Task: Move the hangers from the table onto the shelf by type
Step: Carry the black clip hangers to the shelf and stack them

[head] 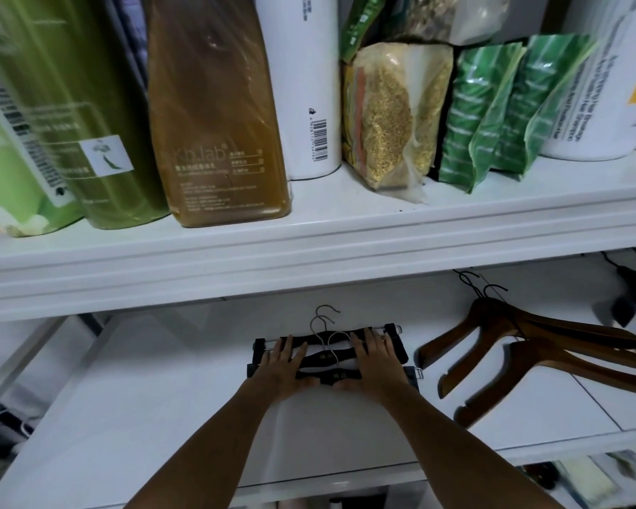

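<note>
A stack of black clip hangers point(329, 356) with silver hooks lies flat on the white lower shelf point(162, 398), near its middle. My left hand point(285, 365) rests on the stack's left part with fingers straight. My right hand point(375, 358) lies on the right part, fingers straight too, both thumbs along the stack's near edge. To the right on the same shelf lie brown wooden hangers point(536, 347), overlapping, hooks pointing to the back.
The upper shelf point(309, 247) juts out just above and carries green and amber bottles point(213, 115), a white bottle point(305, 86), a bag of grain point(393, 119) and green packets point(492, 115). A dark cable and plug point(628, 288) sit at the back right.
</note>
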